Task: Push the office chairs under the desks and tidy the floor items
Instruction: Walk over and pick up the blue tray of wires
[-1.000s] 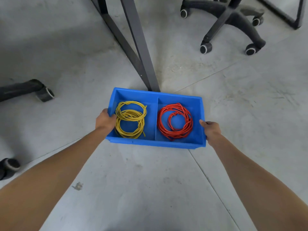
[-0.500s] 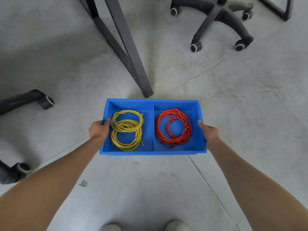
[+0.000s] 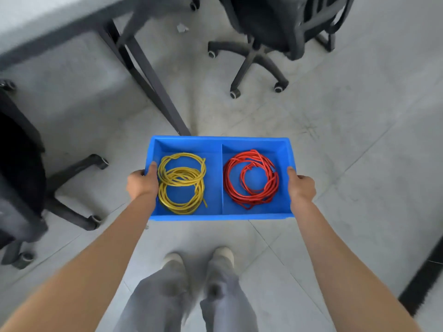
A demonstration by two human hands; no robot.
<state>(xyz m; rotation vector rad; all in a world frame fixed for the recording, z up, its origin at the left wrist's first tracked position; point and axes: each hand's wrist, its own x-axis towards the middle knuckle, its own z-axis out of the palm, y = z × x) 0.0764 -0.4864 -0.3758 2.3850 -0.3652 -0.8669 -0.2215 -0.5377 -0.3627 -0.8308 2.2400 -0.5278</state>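
Blue plastic bin [image 3: 218, 217]: rectangular, two compartments split by a central divider, held level in the air above the concrete floor [image 3: 359, 144], in front of the person's legs.
Left compartment: coil of yellow cable [image 3: 182, 183], lying flat in overlapping loops, one loose end trailing toward the near wall.
Right compartment: coil of red cable [image 3: 251, 179], lying flat, a smaller loop inside the larger one.
Left hand [image 3: 142, 184]: grips the bin's left end wall, thumb hooked over the rim just beside the yellow coil, fingers curled under and out of sight.
Right hand [image 3: 300, 186]: grips the right end wall the same way, thumb over the rim, fingers hidden beneath.
Table [image 3: 55, 22]: grey top at upper left, blurred; its dark slanted leg [image 3: 153, 85] meets the floor just beyond the bin's far edge.
Office chair, far [image 3: 271, 27]: black, five-star castor base, standing beyond the bin, right of the table leg.
Office chair, near [image 3: 26, 164]: black, at the left edge, base arms and castors showing, well apart from the bin.
Paper scrap [image 3: 181, 28]: small, on the floor beyond the table leg.
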